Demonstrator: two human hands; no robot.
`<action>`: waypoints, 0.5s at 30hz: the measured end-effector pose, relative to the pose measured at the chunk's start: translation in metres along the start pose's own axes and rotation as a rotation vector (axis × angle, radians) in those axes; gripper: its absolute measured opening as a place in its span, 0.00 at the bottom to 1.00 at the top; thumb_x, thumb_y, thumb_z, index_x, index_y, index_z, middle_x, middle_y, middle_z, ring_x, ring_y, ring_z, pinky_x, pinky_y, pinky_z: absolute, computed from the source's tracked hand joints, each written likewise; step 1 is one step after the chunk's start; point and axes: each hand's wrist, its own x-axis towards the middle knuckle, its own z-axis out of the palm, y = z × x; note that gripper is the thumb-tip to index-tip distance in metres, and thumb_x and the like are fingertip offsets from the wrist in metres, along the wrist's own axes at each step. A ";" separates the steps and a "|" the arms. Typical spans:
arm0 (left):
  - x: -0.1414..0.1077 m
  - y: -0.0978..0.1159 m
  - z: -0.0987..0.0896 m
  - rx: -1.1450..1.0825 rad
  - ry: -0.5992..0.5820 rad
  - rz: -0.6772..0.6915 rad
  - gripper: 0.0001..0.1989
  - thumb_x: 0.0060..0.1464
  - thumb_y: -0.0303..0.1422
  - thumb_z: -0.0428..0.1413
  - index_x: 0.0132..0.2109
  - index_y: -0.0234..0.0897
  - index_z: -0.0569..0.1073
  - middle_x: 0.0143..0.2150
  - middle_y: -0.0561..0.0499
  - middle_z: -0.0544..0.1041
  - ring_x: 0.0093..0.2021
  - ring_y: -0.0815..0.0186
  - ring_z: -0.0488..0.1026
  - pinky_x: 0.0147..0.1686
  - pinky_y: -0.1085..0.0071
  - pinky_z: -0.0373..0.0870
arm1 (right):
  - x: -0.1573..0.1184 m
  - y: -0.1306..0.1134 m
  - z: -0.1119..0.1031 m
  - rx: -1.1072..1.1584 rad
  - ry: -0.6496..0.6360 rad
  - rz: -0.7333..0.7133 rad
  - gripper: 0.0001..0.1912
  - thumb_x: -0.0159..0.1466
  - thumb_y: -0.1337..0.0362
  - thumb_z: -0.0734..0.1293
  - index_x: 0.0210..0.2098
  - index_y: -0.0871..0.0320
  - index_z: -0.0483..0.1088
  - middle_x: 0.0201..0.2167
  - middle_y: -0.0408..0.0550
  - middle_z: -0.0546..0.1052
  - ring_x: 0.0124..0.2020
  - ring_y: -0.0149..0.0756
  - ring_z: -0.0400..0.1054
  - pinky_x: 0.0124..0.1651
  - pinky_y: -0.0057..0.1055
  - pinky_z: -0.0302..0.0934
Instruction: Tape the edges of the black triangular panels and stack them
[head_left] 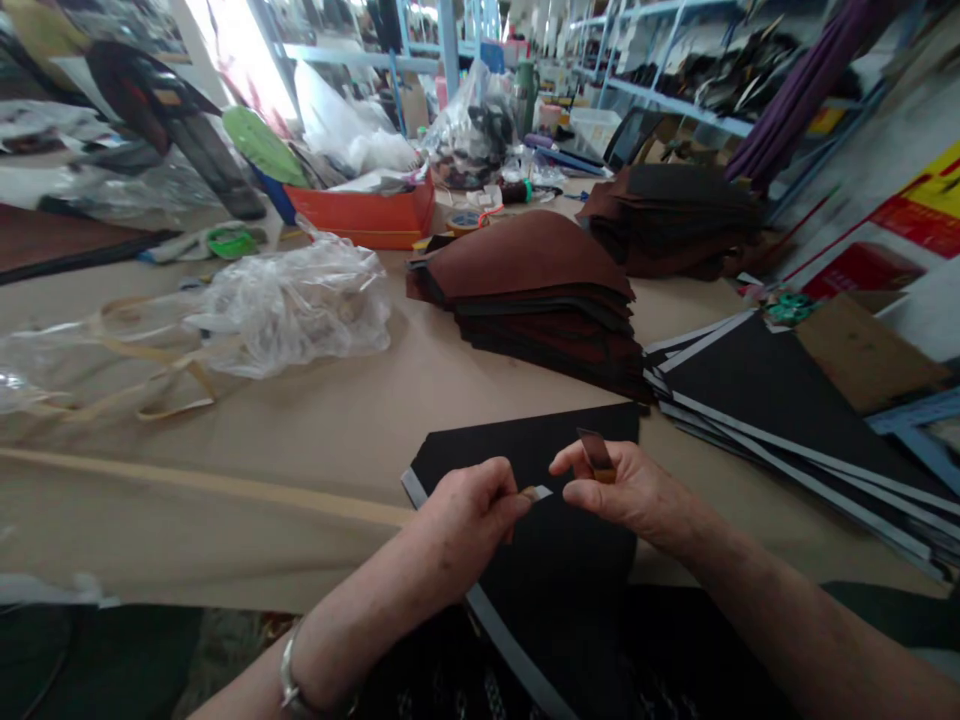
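Observation:
My left hand (pixel 480 500) is closed in a pinch on a small whitish strip end (pixel 538 493) that sticks out toward the right. In my right hand (pixel 630 490) a flat, dark, blade-like piece (pixel 594 450) with a tan lower end stands up between the fingers, while the thumb and index fingertips are apart. Both hands are above a black panel (pixel 555 580), which extends over the table's front edge toward me. A light grey strip (pixel 517 655) runs along the panel's left side. What lies inside the left fist is hidden.
A stack of brown and black cut pieces (pixel 525 270) lies ahead, another brown stack (pixel 675 215) behind it. Black panels with grey edges (pixel 810 420) are at right. Clear plastic bags (pixel 300 300), tan straps (pixel 180 385) and an orange box (pixel 360 215) are at left.

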 end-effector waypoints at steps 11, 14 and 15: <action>0.008 -0.015 0.004 0.062 -0.066 -0.038 0.14 0.56 0.38 0.47 0.25 0.38 0.62 0.20 0.59 0.59 0.23 0.71 0.56 0.23 0.73 0.52 | 0.013 0.011 0.011 -0.097 0.051 -0.145 0.08 0.58 0.64 0.64 0.25 0.59 0.63 0.20 0.36 0.62 0.23 0.24 0.54 0.29 0.24 0.51; 0.005 -0.035 -0.014 0.127 -0.072 -0.059 0.15 0.56 0.40 0.45 0.24 0.38 0.61 0.21 0.58 0.60 0.23 0.71 0.58 0.24 0.73 0.54 | 0.016 0.019 -0.026 -0.093 0.185 -0.071 0.07 0.56 0.62 0.64 0.25 0.59 0.63 0.19 0.36 0.61 0.20 0.24 0.53 0.25 0.24 0.49; 0.004 -0.045 -0.022 0.143 -0.060 -0.067 0.16 0.56 0.41 0.45 0.24 0.38 0.62 0.21 0.58 0.60 0.23 0.70 0.58 0.24 0.74 0.55 | 0.018 0.023 -0.043 -0.099 0.261 -0.032 0.08 0.55 0.60 0.64 0.25 0.59 0.64 0.18 0.35 0.60 0.19 0.23 0.51 0.23 0.24 0.48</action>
